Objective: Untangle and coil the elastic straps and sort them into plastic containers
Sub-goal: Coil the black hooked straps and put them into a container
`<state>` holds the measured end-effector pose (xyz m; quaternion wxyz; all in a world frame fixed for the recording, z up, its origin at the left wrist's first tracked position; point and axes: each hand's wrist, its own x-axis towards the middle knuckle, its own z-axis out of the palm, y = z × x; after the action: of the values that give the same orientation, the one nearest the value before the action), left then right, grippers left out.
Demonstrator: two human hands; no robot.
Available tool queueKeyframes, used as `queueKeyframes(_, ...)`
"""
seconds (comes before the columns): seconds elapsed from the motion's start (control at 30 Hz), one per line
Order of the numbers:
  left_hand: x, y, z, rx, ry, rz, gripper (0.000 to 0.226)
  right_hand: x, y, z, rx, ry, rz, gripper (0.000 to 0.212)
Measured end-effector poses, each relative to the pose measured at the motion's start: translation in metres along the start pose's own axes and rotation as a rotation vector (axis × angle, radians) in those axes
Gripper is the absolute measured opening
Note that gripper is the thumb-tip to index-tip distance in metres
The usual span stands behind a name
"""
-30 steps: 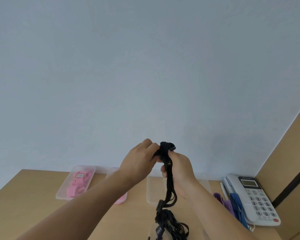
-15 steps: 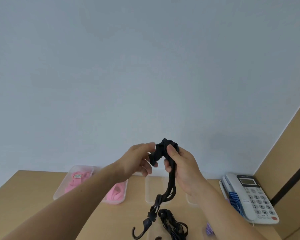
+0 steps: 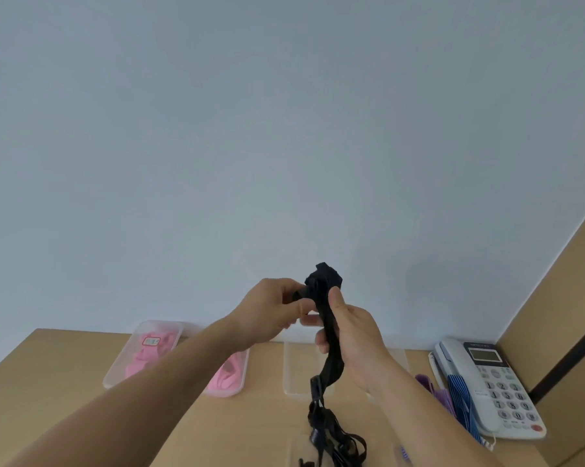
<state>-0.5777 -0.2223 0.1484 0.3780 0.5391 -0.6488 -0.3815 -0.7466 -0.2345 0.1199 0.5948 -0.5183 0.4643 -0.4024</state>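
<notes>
I hold a black elastic strap point(image 3: 328, 318) up in front of the wall. My right hand point(image 3: 355, 338) grips its upper length, with a bunched coil showing above the thumb. My left hand point(image 3: 270, 315) pinches the strap's end beside that coil. The rest of the strap hangs down to a tangled black pile point(image 3: 338, 443) near the table's front. Two clear plastic containers point(image 3: 142, 352) point(image 3: 230, 375) at the back left hold pink straps. Another clear container point(image 3: 296, 369) stands behind my right wrist; I cannot see inside it.
A white desk telephone point(image 3: 493, 382) sits at the right, with a blue striped strap point(image 3: 459, 396) and purple straps point(image 3: 432, 389) lying against it. A wooden partition point(image 3: 560, 315) bounds the table point(image 3: 48, 399) on the right, the pale wall at the back.
My left hand has closed back onto the strap's end by the coil. The hanging strap with its hook has sunk down to the pile on the table.
</notes>
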Motion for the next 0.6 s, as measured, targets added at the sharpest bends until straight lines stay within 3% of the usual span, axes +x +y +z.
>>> queueKeyframes(0.17,0.002,-0.010,0.010,0.513,0.227,0.295,0.012,0.000,-0.003,0.007,0.001,0.105,0.058,0.044)
queueKeyframes(0.3,0.002,-0.020,0.013,0.859,0.328,0.496,0.015,-0.001,-0.007,0.009,0.099,0.024,0.061,0.048)
queueKeyframes(0.43,0.005,-0.030,0.014,1.042,0.431,0.795,0.042,0.000,-0.008,0.010,0.126,0.054,0.104,0.055)
queueKeyframes(0.5,0.004,-0.032,0.016,0.907,0.405,0.750,0.041,0.002,-0.007,0.009,0.136,0.103,0.080,0.053)
queueKeyframes(0.6,0.003,-0.025,0.013,0.289,0.246,0.253,0.048,0.001,-0.006,0.003,0.151,0.105,-0.022,0.052)
